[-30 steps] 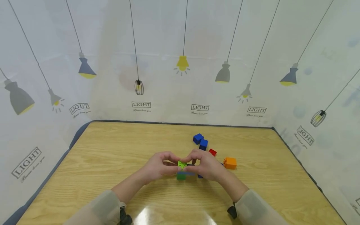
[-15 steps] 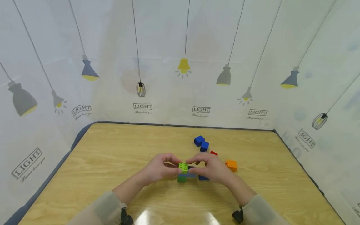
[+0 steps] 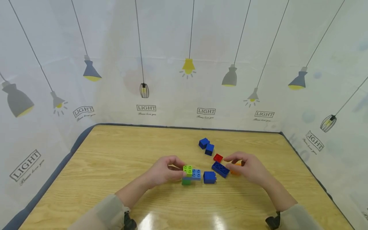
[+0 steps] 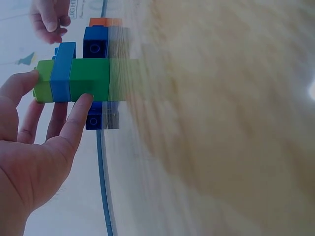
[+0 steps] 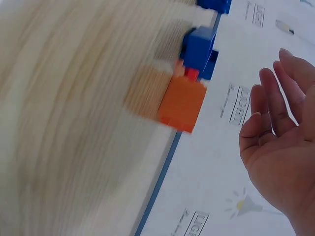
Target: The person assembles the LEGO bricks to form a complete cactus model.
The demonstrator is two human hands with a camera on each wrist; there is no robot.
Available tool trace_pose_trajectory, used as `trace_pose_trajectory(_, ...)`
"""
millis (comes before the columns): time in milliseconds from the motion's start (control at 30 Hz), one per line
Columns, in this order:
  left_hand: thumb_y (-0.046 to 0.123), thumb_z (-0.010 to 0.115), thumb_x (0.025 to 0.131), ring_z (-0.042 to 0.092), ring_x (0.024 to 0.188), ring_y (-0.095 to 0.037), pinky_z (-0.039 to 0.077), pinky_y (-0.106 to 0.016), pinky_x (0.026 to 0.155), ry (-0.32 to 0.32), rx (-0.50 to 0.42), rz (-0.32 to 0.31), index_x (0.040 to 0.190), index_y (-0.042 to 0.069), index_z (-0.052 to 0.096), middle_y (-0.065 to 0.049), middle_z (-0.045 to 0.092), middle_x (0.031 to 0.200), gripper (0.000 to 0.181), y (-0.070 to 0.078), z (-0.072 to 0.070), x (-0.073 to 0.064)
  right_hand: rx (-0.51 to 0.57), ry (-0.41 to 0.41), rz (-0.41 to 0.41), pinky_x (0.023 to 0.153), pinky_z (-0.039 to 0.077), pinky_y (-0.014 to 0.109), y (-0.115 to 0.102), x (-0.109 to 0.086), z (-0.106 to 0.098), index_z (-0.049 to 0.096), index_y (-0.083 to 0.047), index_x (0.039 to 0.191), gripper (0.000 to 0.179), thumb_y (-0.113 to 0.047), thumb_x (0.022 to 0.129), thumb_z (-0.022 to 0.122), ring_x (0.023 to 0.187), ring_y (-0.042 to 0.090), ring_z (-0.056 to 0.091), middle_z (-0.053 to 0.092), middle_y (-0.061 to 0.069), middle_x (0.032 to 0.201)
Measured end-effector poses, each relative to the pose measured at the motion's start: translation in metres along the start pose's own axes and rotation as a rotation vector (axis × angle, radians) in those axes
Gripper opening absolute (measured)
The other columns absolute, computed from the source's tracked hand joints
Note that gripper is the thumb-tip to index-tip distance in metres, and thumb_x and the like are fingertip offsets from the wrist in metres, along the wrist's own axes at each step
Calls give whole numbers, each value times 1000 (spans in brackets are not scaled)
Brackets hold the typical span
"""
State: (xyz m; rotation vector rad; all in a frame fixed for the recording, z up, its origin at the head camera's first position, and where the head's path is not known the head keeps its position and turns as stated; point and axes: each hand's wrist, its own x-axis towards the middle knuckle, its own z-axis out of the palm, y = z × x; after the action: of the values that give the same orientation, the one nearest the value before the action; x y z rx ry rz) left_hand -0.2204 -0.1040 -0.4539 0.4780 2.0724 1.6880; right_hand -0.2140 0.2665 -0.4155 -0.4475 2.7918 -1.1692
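Observation:
A small stack of toy bricks stands on the table: a lime green brick [image 3: 187, 170] on a light blue brick [image 3: 196, 174], over a green brick [image 4: 90, 79]. My left hand [image 3: 165, 170] holds the stack from the left, thumb and fingers at its sides. My right hand [image 3: 249, 167] hovers, holding nothing, over the orange brick [image 5: 183, 104], which it partly hides in the head view. Just left of its fingertips lie a long dark blue brick [image 3: 220, 169] and a small red brick [image 3: 218, 158].
One blue brick [image 3: 209, 177] lies on its side right of the stack. Farther back are two more blue bricks, one nearer [image 3: 209, 149] and one behind [image 3: 204, 143]. The wooden table [image 3: 129, 143] meets a printed wall cloth [image 3: 172, 80] at its far edge.
My right hand has left the stack and moved right, toward the orange brick, uncovering the light blue studs and the long dark blue brick. My left hand stays on the stack.

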Motion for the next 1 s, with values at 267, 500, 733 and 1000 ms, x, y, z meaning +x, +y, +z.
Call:
trace_pose_trajectory(267, 15, 82, 99, 73, 113, -23, 67, -36, 94, -3, -17, -10, 128, 6, 71, -14, 69, 130, 32, 1, 0, -1, -33, 9, 7, 73, 50, 26, 27, -12, -21, 80, -16, 127, 28, -33, 105, 76, 99, 7, 64, 78, 4, 125)
trace_pose_trajectory(500, 15, 81, 100, 73, 112, -22, 67, -35, 93, -12, -6, 9, 129, 3, 70, -16, 69, 131, 33, 2, -2, -2, -86, -14, 27, 85, 55, 29, 38, -9, -24, 79, -16, 131, 32, -36, 105, 76, 114, 22, 67, 76, 5, 132)
trace_pose_trajectory(733, 15, 82, 99, 74, 111, -22, 67, -38, 93, -14, -19, -2, 128, 5, 71, -15, 69, 130, 32, 3, -1, -2, -94, -86, -13, 110, 52, 61, 40, 5, -11, 74, -12, 138, 41, -34, 104, 78, 136, 41, 62, 73, 9, 142)
trace_pose_trajectory(1000, 14, 81, 100, 74, 112, -21, 67, -38, 93, -10, -28, -4, 128, 3, 70, -16, 68, 131, 32, 5, -1, -3, -123, -150, -17, 118, 47, 68, 28, 21, 2, 75, -15, 137, 47, -39, 97, 86, 141, 43, 60, 75, 7, 140)
